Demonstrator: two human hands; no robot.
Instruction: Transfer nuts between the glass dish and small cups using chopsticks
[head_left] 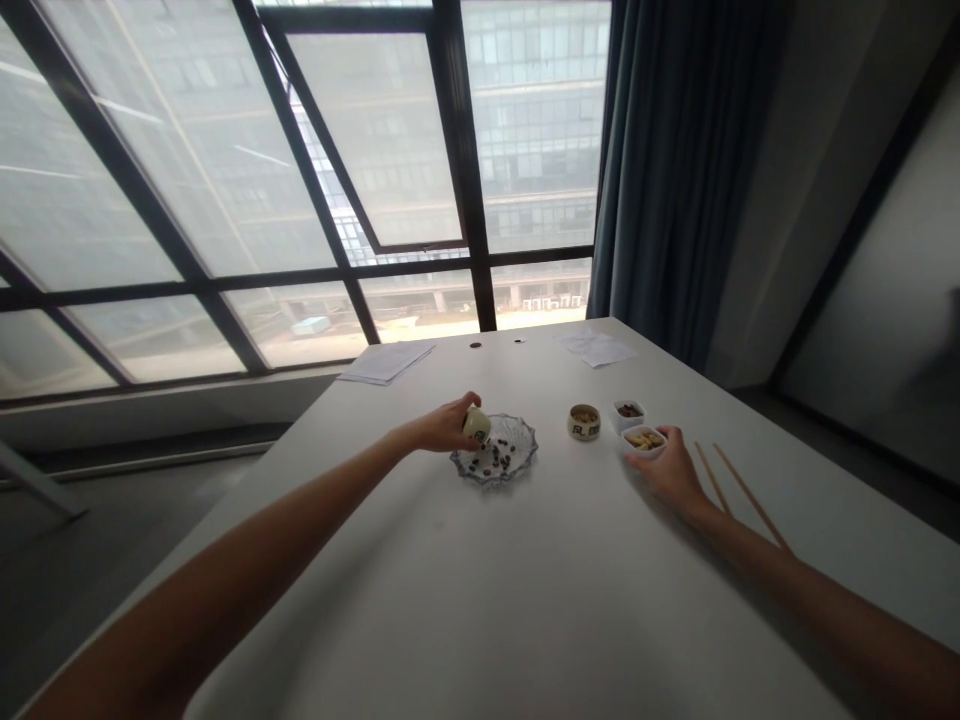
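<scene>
My left hand (448, 424) grips a small cream cup (476, 425) with dark markings, tipped over the left side of a clear glass dish (527, 455). Several small dark pieces (504, 461) lie scattered in that dish. On the right, my right hand (670, 468) has its fingers around a small white bowl (649, 452) of pale yellowish pieces (643, 439). Right behind it stands another white bowl (619, 420) holding brown bits. A cream cup (584, 433) with dark characters sits upright between the dish and the bowls, with something brownish inside.
Two wooden chopsticks (750, 495) lie right of my right hand on the white table (480, 600). Papers (386, 362) rest at the far left corner and more sheets (596, 347) at the far right. A small dark disc (475, 345) lies near the far edge, before the windows.
</scene>
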